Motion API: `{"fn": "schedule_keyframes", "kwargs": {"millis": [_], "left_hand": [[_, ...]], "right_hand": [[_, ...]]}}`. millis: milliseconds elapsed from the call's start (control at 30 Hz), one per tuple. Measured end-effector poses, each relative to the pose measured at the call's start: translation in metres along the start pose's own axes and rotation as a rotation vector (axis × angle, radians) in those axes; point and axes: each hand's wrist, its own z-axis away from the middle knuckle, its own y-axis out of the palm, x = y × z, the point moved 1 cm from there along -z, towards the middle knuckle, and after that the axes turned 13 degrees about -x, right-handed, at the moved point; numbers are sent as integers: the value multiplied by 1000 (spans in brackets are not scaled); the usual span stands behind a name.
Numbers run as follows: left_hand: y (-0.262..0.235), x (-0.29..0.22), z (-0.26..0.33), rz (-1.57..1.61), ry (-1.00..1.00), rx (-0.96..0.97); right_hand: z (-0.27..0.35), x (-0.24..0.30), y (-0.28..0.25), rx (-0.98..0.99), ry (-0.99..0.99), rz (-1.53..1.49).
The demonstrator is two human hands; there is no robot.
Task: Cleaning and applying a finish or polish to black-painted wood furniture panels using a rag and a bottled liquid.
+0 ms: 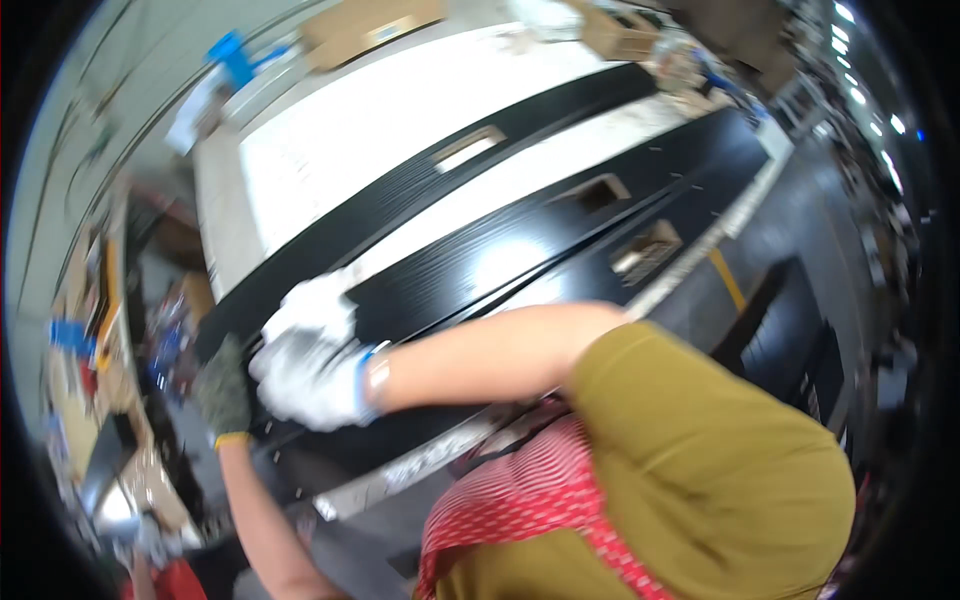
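My left hand (224,392), in a dark grey-green glove with a yellow cuff, is at the left end of the long black panels, touching or just beside them. Its fingers are blurred. Close to it, my right hand (310,378) wears a whitish glove with a blue cuff and is closed on a crumpled white cloth (312,308) over the panels. Motion smears this hand too. Beneath it runs a black panel (440,280) with a rectangular cutout. A second black panel (380,212) lies farther off, and another black panel (560,290) lies nearer me.
The panels rest on a white-topped worktable (350,140). A cardboard piece (370,30), an open cardboard box (615,35) and a blue object (232,58) sit along its far side. More dark panels (790,330) stand at right. Someone in red (178,580) is at lower left.
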Motion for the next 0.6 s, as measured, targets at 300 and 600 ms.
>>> {"fn": "schedule_keyframes", "kwargs": {"millis": [300,600], "left_hand": [[-11,12,0,-86,-141,259],[-68,-214,-143,393,61,27]], "right_hand": [[156,-116,-169,-91,69,-121],[321,-188,-385,-200,889,759]]}}
